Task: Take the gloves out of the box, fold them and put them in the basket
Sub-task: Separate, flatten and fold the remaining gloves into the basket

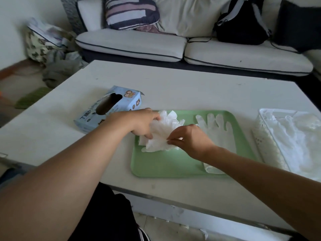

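While both hands meet over the green tray [166,164], a crumpled white glove [163,134] is pinched between them: its left side is gripped by the curled fingers of the left hand [139,124], and its near right edge is nipped between thumb and fingertips of the right hand [189,140]. Under and just right of the right-hand fingers, a second glove [218,129] is spread flat on the tray, its fingers pointing away, its cuff partly hidden by the right forearm. Well to the right of those fingers, a white basket [271,146] is seen, holding pale, folded gloves that are blurred. Just beyond the left-hand fingers, a blue glove box [111,108] is laid on the white table [191,87], its oval opening dark. Farther off, a sofa [191,47] with a striped cushion [132,13] and a black bag [241,23] is ranged along the table's far side.
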Available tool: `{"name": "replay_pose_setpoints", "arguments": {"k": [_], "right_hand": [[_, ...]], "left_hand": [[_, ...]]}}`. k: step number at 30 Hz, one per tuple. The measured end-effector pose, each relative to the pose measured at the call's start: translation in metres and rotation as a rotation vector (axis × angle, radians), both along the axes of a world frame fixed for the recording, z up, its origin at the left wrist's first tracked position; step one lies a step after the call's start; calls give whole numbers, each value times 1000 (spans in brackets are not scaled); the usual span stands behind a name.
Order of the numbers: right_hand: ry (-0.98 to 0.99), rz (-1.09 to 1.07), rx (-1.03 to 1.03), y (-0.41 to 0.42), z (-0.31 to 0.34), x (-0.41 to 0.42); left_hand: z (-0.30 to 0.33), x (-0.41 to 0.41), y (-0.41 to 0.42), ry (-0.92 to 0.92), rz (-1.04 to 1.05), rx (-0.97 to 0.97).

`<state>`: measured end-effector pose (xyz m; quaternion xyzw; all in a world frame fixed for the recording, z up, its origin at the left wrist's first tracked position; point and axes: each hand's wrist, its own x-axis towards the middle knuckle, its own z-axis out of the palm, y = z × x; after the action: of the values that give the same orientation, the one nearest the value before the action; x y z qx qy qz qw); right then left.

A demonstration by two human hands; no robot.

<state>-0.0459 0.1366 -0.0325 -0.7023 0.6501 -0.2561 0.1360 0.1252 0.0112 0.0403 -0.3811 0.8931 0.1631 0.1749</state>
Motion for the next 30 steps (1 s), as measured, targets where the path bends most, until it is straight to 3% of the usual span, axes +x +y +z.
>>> {"name": "replay_pose_setpoints", "arguments": {"k": [4, 9, 13, 15, 19, 22, 25, 27, 30], "right_hand": [[-192, -45, -42, 5, 16, -8], [-426, -153, 127, 13, 50, -19], [-809, -242, 255, 27, 70, -26], [-1095, -246, 332, 35, 86, -30], [-1481, -260, 274, 48, 123, -52], [-1569, -337, 203, 58, 133, -64], [-1587, -388, 195, 67, 127, -66], [-1577, -389, 204, 74, 120, -66], [-1496, -363, 203, 82, 115, -65]], "left_hand": [[-10, -5, -2, 14, 27, -64], [-11, -10, -1, 73, 39, -78], [-15, -10, -4, 37, 30, -127], [-15, -12, -3, 4, 47, -122], [6, -18, 1, -17, 49, -117], [44, -20, 14, 262, 106, -62], [65, -33, 48, 745, 143, 388], [61, -55, 71, 852, 61, 600], [45, -91, 91, 905, 9, 643]]}}
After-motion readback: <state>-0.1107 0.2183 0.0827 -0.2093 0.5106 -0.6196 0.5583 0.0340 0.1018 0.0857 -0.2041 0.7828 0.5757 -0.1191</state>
